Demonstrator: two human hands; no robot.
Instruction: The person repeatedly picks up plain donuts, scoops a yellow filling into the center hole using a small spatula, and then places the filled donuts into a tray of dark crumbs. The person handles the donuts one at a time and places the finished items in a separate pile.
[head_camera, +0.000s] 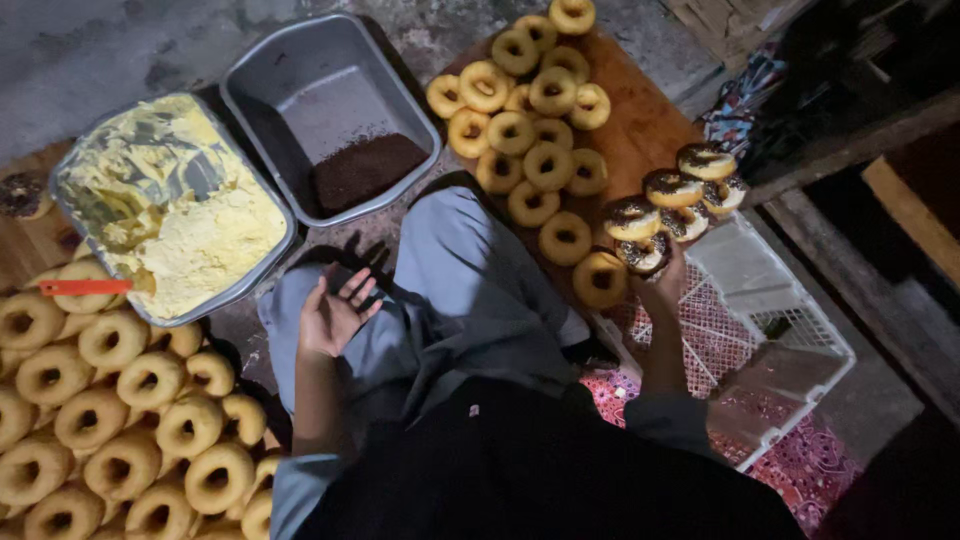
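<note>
- The white crate (800, 330) lies to the person's right, beside the wooden board (640, 130) carrying plain doughnuts (530, 120).
- The right hand (660, 285) is nearer to it, at its near rim, and seems to clasp a chocolate-topped doughnut (643, 252); the grip is dim.
- More topped doughnuts (690, 185) sit touching along that rim.
- The left hand (332, 312) hangs slack, palm up, holding nothing.

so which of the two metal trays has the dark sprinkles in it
The right-hand grey tray, nearly empty; the left tray holds pale yellow cream.
</note>
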